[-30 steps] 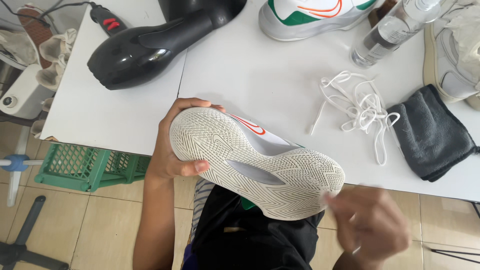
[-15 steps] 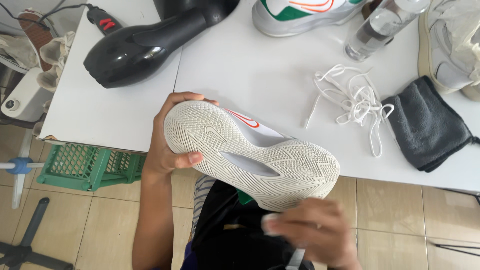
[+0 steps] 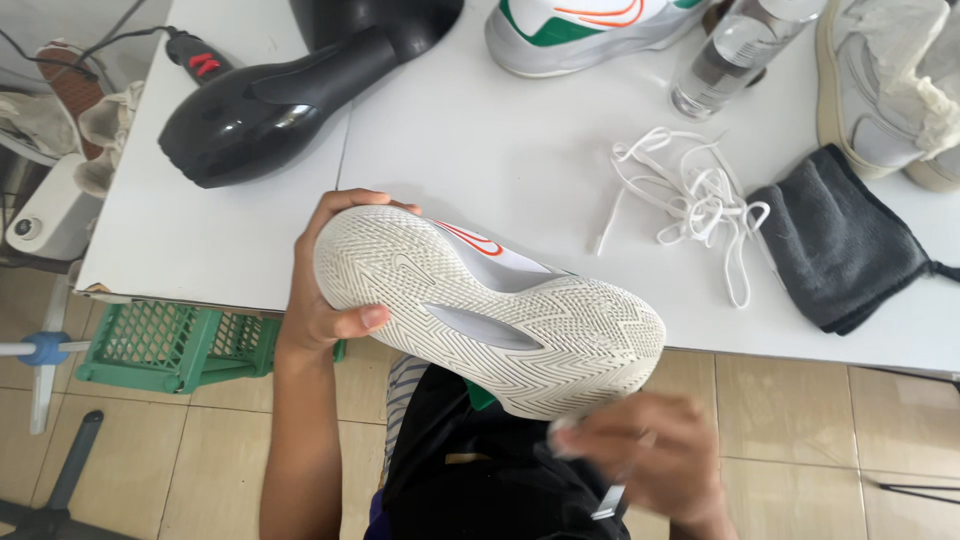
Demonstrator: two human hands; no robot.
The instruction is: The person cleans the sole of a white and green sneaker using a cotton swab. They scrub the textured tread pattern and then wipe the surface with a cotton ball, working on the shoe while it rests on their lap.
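Observation:
My left hand (image 3: 325,295) grips the heel end of a white sneaker (image 3: 500,315) and holds it sole-up over the white table's (image 3: 480,160) front edge. The patterned sole faces me; a bit of orange and green shows on the upper. My right hand (image 3: 640,455) is blurred just below the toe end, above my lap, pinching something small and pale that I cannot make out; a thin object hangs under it.
On the table lie a black hair dryer (image 3: 290,90), a second white sneaker (image 3: 590,30), a clear plastic bottle (image 3: 735,55), loose white laces (image 3: 690,195), a dark grey cloth (image 3: 845,240) and a grey shoe (image 3: 890,85). A green crate (image 3: 170,345) stands on the tiled floor.
My right hand has moved left from beside the toe to below the sole's front part. The sneaker stays in my left hand, barely shifted.

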